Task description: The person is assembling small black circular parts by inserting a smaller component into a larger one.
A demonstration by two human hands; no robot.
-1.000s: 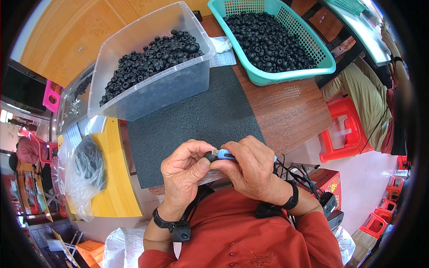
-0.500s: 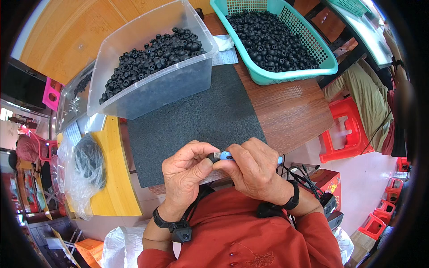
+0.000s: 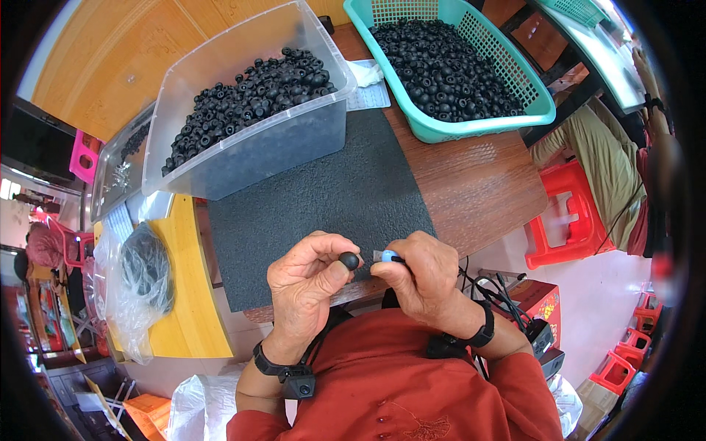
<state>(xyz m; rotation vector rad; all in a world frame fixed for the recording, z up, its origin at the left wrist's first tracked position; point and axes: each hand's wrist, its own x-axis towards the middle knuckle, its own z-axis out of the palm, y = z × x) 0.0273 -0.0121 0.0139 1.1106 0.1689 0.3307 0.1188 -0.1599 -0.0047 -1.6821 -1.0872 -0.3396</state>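
Observation:
Between thumb and fingers, my left hand [image 3: 305,275] pinches a small round black rubber part [image 3: 349,260] over the near edge of the dark mat. My right hand [image 3: 425,275] is closed around a slim blue-handled utility knife [image 3: 389,256]. Its short greyish tip points toward the black part, with a small gap between them. Most of the handle is hidden in my right fist. Both hands are close to my body, level with each other.
A clear plastic bin [image 3: 246,152] of similar black parts stands on the dark mat [image 3: 323,198]. Right of it, a turquoise basket [image 3: 482,126] holds more. A plastic bag [image 3: 143,272] lies on the yellow table at left. A red stool [image 3: 570,213] and a seated person [image 3: 599,154] are at right.
My right hand has drawn the knife away to the right, off the black part. The part has turned in my left fingers and now shows its rounded side.

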